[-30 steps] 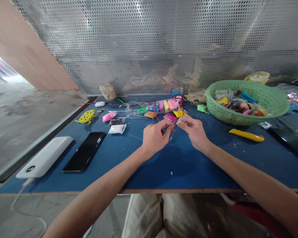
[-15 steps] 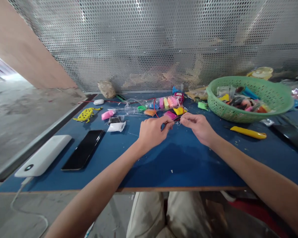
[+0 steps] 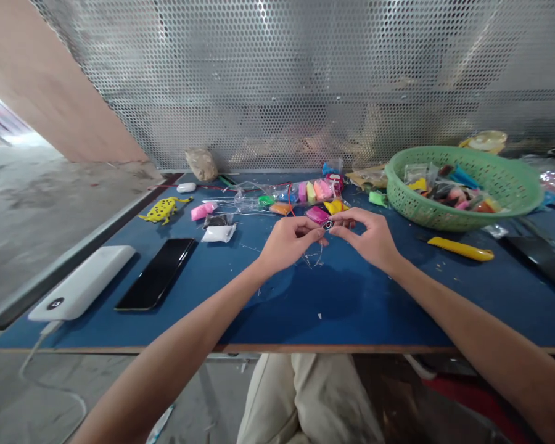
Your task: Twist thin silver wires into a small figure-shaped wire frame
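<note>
A thin, bent silvery wire (image 3: 311, 259) hangs below my fingers, with a small loop between the fingertips. My left hand (image 3: 290, 240) pinches it from the left between thumb and fingers. From the right, my right hand (image 3: 366, 237) pinches the wire near the loop. The two sets of fingertips almost meet above the blue table. Just behind them lie a magenta packet (image 3: 317, 214) and a yellow packet (image 3: 337, 206) of what looks like soft clay. Straight lengths of wire (image 3: 217, 203) lie farther left, partly under clear plastic.
A green basket (image 3: 462, 219) of mixed packets stands right, near a yellow utility knife (image 3: 461, 248). Left are a phone (image 3: 156, 274), a white power bank (image 3: 86, 283) with a cable, a spotted yellow figure (image 3: 163, 210) and a white packet (image 3: 219, 233). A perforated metal panel (image 3: 277, 80) rises behind.
My hands have turned slightly, and the bent wire now shows hanging below the fingers. The right hand's fingers are more spread around the loop. The view has shifted a little.
</note>
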A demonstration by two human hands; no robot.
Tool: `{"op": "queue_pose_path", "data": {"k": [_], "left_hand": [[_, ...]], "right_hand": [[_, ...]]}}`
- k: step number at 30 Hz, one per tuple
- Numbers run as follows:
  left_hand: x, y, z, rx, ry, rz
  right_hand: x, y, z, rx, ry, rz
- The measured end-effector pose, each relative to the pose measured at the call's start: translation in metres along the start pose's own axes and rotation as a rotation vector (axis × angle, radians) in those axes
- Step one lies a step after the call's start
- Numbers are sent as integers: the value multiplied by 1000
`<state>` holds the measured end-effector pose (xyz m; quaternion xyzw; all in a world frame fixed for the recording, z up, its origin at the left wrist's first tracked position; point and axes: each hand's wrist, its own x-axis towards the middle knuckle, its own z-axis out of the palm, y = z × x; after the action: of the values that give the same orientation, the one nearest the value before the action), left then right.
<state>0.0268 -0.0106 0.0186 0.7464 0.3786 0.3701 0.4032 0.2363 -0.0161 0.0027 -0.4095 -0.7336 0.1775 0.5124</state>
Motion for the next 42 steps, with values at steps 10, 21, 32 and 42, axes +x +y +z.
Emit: {"op": "queue_pose_path", "data": {"k": [10, 21, 32, 42], "left_hand": [[-7, -1, 13, 191, 83, 50], [-10, 2, 19, 664, 213, 141], [-3, -3, 9, 271, 76, 129], [6, -15, -7, -26, -167, 112]], "right_hand": [[-6, 5, 2, -154, 81, -185], [-6, 0, 9, -116, 98, -34], [1, 11, -1, 55, -4, 49], [8, 11, -17, -65, -193, -192]]}}
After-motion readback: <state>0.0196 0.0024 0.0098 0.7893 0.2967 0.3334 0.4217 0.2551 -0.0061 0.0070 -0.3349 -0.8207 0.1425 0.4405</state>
